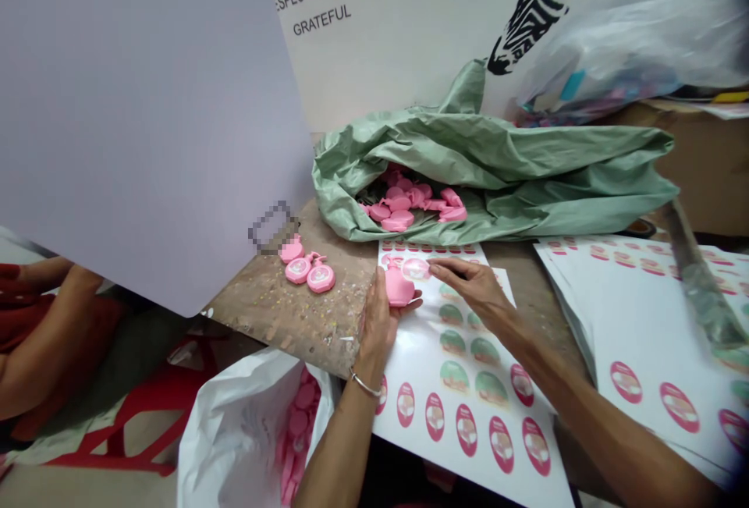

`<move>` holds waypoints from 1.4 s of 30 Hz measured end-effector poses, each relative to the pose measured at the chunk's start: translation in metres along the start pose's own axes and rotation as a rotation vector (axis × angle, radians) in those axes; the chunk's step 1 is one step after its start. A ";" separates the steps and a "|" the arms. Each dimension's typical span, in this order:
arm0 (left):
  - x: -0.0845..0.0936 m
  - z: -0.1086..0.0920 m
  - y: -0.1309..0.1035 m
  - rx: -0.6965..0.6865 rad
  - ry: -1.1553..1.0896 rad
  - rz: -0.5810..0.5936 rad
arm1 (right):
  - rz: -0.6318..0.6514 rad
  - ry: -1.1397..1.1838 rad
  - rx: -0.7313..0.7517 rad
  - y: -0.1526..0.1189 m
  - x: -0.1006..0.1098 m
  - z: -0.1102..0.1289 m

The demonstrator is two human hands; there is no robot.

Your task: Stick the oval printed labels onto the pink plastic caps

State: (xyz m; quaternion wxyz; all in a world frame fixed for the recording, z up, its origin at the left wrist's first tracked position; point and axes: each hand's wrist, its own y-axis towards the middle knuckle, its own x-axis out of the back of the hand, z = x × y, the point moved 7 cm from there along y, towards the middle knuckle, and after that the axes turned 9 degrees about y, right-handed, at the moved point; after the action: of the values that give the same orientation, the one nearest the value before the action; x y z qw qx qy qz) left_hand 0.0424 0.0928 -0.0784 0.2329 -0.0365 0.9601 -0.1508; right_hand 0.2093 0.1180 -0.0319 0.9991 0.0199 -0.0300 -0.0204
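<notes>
My left hand (378, 321) is closed around a pink plastic case (399, 288) with a small loop on top, held over the sheets. Between the thumb and fingertips of my right hand (462, 278) is an oval sticker (416, 269), right beside the case's upper edge. Beneath both hands lies a white sticker sheet (421, 453) with rows of pink ovals and green domed stickers. To the left, several pink cases (321, 278) rest on the worn table, and at least two carry round printed stickers on their faces.
A green sack (562, 172) lies at the back, its mouth showing more pink cases (398, 204). A white bag (234, 422) below the table edge holds others. Stacked sticker sheets (585, 313) lie at right. A grey panel (146, 118) stands left, with a person's arm (52, 328) beyond.
</notes>
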 end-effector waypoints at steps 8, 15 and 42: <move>-0.007 -0.009 -0.019 0.018 -0.040 0.066 | 0.068 -0.020 0.033 -0.025 -0.026 0.008; -0.007 -0.011 -0.022 0.023 -0.036 0.048 | 0.060 -0.035 0.057 -0.027 -0.024 0.014; -0.012 -0.014 -0.020 0.066 -0.062 0.063 | 0.035 -0.068 0.077 -0.026 -0.023 0.019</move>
State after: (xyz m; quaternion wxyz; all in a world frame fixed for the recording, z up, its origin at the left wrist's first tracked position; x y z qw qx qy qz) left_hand 0.0465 0.0797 -0.0550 0.2684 -0.0032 0.9476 -0.1735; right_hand 0.1837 0.0925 -0.0150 0.9962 0.0573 -0.0650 -0.0025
